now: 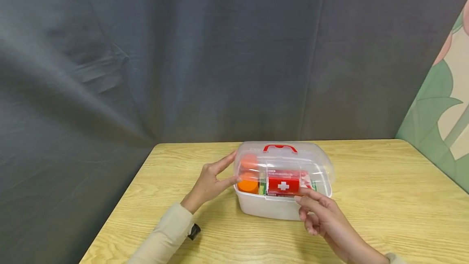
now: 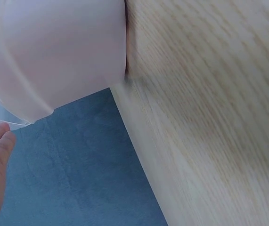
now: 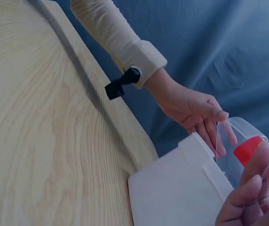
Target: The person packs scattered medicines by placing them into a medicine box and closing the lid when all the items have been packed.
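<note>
A first-aid box [image 1: 271, 210] with a whitish base stands on the table. Its clear lid [image 1: 315, 154] has a red handle [image 1: 280, 147] on top and sits tilted, its edge raised off the base's rim. A red clasp [image 1: 283, 185] with a white cross hangs at the lid's front. My left hand [image 1: 209, 182] grips the lid's left end, thumb in front and fingers behind, as the right wrist view shows. My right hand [image 1: 324, 215] pinches the clasp's lower right corner, its other fingers curled below. Inside show orange caps [image 1: 248, 185] and red-and-white packs.
The wooden table [image 1: 384, 190] ends at a dark curtain [image 1: 234, 52] behind the box. A wall with a painted leaf pattern [image 1: 439, 105] borders the right side. A black wrist strap piece [image 1: 194, 232] sticks out from my left sleeve.
</note>
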Available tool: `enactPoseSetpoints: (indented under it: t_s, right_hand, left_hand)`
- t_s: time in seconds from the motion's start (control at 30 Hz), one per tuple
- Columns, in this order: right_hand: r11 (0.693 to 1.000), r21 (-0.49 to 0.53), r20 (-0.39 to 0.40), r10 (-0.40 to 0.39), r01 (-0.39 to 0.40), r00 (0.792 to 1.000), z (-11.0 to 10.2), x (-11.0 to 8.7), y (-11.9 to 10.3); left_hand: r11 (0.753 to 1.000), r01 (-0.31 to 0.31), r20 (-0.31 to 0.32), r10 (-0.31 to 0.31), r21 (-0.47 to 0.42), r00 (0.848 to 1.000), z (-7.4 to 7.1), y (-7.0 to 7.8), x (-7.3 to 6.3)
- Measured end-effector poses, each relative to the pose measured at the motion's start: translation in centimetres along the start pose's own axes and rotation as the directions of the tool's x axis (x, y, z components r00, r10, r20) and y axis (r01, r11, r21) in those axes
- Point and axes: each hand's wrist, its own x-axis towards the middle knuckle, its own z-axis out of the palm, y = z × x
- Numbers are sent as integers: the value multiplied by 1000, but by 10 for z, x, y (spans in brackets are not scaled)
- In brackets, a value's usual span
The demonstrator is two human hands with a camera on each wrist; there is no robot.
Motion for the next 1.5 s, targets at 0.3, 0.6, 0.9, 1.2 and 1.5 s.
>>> enactPoseSetpoints:
  t_s: [0.3,0.6,0.9,1.2,1.5]
  right_hand:
    - [999,-30,-70,41,-43,997,7,-4,-2]
    - [998,-27,-65,48,-49,997,5,-6,-1]
    - [999,-45,-43,7,-9,999,6,-8,0]
    - [1000,-15,-30,22,-23,999,6,-7,2]
    - [999,-16,-14,31,-31,999,4,-7,10]
  left_hand:
    - [1000,8,12,-8,16,1000,0,3,-1]
    - [999,33,25,-33,21,999,1,3,-2]
    - [1000,10,24,-10,13,1000,1,1,-5]
    - [1000,7,12,-7,-13,1000,2,1,-9]
    - [998,53,17,-53,-29,998,2,10,-10]
